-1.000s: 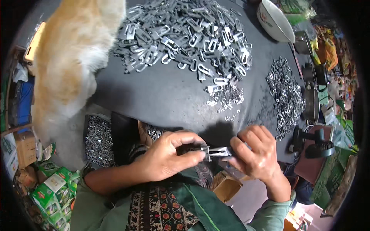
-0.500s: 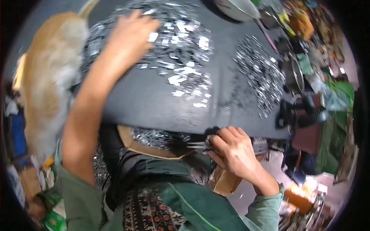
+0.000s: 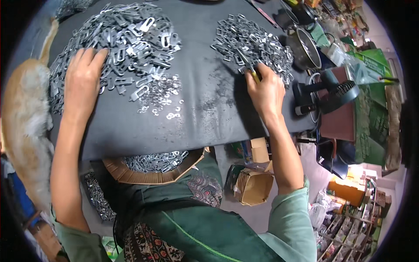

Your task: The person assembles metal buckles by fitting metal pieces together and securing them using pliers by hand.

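Note:
My left hand (image 3: pixel 83 81) reaches into the near left edge of a broad heap of flat, slotted metal pieces (image 3: pixel 131 41). Its fingers are bent down among them; whatever they pinch is hidden. A smaller scatter of tiny silver bits (image 3: pixel 161 94) lies at that heap's near side. On the right, my right hand (image 3: pixel 267 89) grips needle-nose pliers (image 3: pixel 251 65) with yellow handles. Their silver jaws point away from me, over the near part of a second heap of small rectangular metal links (image 3: pixel 251 39).
A cat (image 3: pixel 28 118) lies along the table's left edge. Metal bowls (image 3: pixel 305 50) and a small black fan (image 3: pixel 336 94) stand at the right. Below the near edge is a cardboard tray (image 3: pixel 148 177) of metal pieces, with an open carton (image 3: pixel 253 187) to its right.
My right hand has moved from the table's near edge out to the right heap, pliers still held. My left hand now sits at its heap's near left edge. The whole view has shifted.

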Available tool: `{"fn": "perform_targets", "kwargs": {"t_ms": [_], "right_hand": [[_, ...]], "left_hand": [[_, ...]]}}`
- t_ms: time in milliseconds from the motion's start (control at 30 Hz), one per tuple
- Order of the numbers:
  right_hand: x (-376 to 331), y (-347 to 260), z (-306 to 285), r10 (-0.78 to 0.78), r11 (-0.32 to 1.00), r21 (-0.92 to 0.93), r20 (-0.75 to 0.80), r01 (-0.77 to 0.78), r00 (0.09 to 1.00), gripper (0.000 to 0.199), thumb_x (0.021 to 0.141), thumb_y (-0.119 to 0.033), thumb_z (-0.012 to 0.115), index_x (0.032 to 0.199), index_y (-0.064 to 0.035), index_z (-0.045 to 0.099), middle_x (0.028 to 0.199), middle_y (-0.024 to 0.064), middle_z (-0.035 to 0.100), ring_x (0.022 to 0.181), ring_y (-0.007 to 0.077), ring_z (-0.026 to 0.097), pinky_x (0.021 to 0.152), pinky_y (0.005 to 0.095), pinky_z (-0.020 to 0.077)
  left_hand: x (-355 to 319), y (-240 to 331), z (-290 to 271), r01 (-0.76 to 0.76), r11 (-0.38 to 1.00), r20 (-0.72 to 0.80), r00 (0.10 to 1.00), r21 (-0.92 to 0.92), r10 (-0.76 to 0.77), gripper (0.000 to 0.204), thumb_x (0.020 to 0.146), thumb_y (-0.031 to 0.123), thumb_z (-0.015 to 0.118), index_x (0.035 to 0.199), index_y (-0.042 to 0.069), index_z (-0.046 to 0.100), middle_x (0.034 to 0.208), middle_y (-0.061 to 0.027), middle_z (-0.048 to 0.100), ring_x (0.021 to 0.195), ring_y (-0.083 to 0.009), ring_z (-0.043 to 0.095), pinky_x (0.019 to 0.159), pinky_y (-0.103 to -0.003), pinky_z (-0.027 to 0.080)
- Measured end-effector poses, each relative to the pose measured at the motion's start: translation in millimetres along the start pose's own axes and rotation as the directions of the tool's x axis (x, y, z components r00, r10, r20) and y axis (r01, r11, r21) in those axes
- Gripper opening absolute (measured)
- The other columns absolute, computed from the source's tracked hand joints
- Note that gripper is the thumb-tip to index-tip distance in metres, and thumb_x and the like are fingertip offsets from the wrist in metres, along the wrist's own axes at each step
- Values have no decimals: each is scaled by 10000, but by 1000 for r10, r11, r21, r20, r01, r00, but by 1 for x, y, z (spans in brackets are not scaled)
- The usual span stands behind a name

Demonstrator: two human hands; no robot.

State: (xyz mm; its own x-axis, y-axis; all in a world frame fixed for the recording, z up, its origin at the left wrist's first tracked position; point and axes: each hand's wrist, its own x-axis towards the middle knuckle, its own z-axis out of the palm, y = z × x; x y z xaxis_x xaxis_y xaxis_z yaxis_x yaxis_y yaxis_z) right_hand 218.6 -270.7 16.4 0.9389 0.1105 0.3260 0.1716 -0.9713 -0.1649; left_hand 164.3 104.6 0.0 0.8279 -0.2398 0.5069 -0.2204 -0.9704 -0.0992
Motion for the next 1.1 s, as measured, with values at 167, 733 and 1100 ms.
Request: {"fn": "perform_targets", "kwargs": {"t_ms": [167,733,1100], "right_hand": [[7,0,3,-65,981,-181,64,75,996,206,806,-197,664,802,-29,544,802,174,642,732,402,630,622,487,482],[-72,4,-5,-46,995,-97,-66,40,997,241,762,-145,713,759,-33,499,749,166,581,684,365,594,593,447,469],[-68,-1,-23,-29,999,30,119,26,993,237,785,-126,701,780,-9,495,775,183,572,732,398,579,636,461,456]], "left_hand": [[-6,0,5,96,988,-123,986,-117,-111,287,777,23,650,1062,12,620,921,-187,579,890,-378,555,799,-445,456],[-11,7,-11,228,967,-9,973,-117,-231,282,818,40,640,1082,19,544,968,-181,606,888,-335,598,792,-394,467],[-68,9,-31,153,-892,673,712,-425,-199,427,936,133,560,1310,-18,422,1048,-121,590,681,-73,422,493,-187,353]]}}
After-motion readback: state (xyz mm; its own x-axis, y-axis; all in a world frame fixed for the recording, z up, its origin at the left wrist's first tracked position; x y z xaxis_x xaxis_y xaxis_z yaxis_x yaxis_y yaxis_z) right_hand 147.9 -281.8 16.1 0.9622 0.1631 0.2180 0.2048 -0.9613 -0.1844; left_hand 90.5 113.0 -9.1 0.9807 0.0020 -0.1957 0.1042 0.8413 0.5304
